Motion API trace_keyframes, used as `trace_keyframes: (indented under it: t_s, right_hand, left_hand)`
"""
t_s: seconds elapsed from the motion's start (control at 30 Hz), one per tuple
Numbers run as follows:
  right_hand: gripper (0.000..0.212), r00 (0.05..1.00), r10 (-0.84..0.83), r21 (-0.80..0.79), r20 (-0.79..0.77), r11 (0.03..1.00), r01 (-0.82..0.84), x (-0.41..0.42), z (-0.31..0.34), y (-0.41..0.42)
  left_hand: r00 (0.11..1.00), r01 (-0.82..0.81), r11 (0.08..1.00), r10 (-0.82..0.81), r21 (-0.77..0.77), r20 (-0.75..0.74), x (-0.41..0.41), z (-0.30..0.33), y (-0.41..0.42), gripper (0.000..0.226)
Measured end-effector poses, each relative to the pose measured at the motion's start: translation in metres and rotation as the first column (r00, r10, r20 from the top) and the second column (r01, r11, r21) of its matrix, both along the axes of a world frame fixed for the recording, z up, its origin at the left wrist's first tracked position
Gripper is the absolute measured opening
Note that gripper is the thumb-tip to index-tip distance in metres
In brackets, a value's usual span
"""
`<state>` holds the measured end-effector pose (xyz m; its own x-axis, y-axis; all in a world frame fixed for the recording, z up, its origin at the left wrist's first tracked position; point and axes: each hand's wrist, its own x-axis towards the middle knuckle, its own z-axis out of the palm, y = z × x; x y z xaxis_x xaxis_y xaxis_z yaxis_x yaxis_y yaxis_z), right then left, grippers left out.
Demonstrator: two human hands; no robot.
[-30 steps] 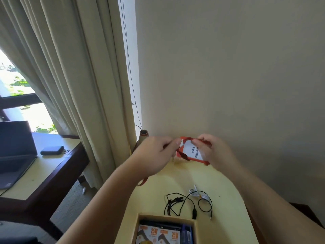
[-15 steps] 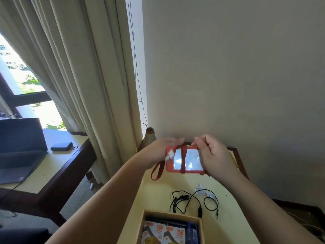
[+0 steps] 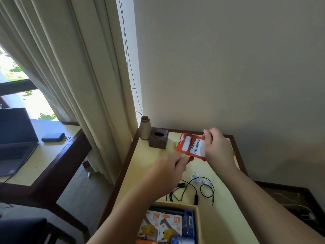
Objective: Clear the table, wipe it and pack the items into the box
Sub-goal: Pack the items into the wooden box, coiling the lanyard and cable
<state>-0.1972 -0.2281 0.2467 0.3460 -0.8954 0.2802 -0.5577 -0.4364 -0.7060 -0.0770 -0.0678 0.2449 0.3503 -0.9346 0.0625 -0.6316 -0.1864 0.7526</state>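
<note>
Two hands over the worktop's [image 3: 154, 155] far edge: right hand [image 3: 217, 148] grips a red badge holder [image 3: 190, 146], left hand [image 3: 168, 170] pinches its strap [image 3: 190, 159]; box [image 3: 197, 224] at near edge.

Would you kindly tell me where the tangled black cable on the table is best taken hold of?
Judging by its pose, pinch the black cable from above where its loops cross at the middle. It lies flat and loose on the table, so one bunched hold there should lift most strands together.
</note>
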Motion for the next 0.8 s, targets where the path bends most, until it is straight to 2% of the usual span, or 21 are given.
trace_keyframes:
  t_s: [0.13, 0.17, 0.23, 0.33, 0.4, 0.47, 0.53, 0.57, 0.63, 0.7, 0.73, 0.8]
  right_hand:
    - [0.024, 0.972, 0.179, 0.028, -0.152, 0.984, -0.177, 0.002, -0.023, 0.016]
    - [0.023, 0.959, 0.233, 0.052, -0.162, 0.972, -0.228, 0.002, -0.028, 0.022]
    - [0.023, 0.936, 0.327, 0.162, -0.132, 0.939, -0.305, 0.000, -0.033, 0.035]
    - [0.025, 0.923, 0.385, 0.290, 0.017, 0.881, -0.373, -0.004, -0.036, 0.051]
    - [0.029, 0.922, 0.364, 0.358, 0.129, 0.850, -0.386, -0.008, -0.035, 0.058]
    - [0.029, 0.928, 0.324, 0.418, 0.182, 0.829, -0.372, -0.012, -0.038, 0.062]
    - [0.030, 0.941, 0.267, 0.466, 0.207, 0.819, -0.335, -0.014, -0.044, 0.065]
    - [0.030, 0.948, 0.231, 0.483, 0.221, 0.818, -0.312, -0.014, -0.049, 0.067]
    - [0.031, 0.958, 0.152, 0.504, 0.241, 0.825, -0.257, -0.012, -0.060, 0.071]
    - [0.030, 0.961, 0.085, 0.521, 0.265, 0.826, -0.216, -0.010, -0.072, 0.075]
    - [0.027, 0.958, 0.065, 0.532, 0.278, 0.820, -0.210, -0.009, -0.078, 0.076]
    - [0.018, 0.957, 0.063, 0.560, 0.283, 0.799, -0.218, -0.008, -0.091, 0.079]
  left_hand:
    - [0.938, 0.145, 0.989, -0.130, -0.021, 0.320, 0.023, 0.027, -0.002, 0.023]
    - [0.917, 0.165, 0.986, -0.141, -0.032, 0.372, 0.031, 0.032, -0.006, 0.020]
    - [0.912, 0.211, 0.977, -0.181, -0.041, 0.369, 0.047, 0.037, -0.016, 0.018]
    - [0.929, 0.320, 0.945, -0.328, 0.069, 0.173, 0.068, 0.030, -0.032, 0.018]
    - [0.937, 0.349, 0.923, -0.339, 0.161, -0.085, 0.078, 0.016, -0.037, 0.023]
    - [0.889, 0.354, 0.905, -0.248, 0.235, -0.384, 0.085, -0.007, -0.037, 0.038]
    - [0.768, 0.366, 0.894, -0.133, 0.259, -0.626, 0.086, -0.037, -0.031, 0.044]
    - [0.668, 0.364, 0.901, -0.077, 0.235, -0.740, 0.084, -0.053, -0.026, 0.040]
    - [0.368, 0.308, 0.936, 0.046, 0.169, -0.928, 0.073, -0.079, -0.013, 0.033]
    - [0.070, 0.177, 0.971, 0.152, 0.163, -0.986, 0.056, -0.100, 0.001, 0.035]
    - [-0.021, 0.083, 0.975, 0.211, 0.208, -0.977, 0.046, -0.109, 0.008, 0.036]
    - [-0.076, -0.083, 0.952, 0.289, 0.295, -0.954, 0.029, -0.119, 0.020, 0.042]
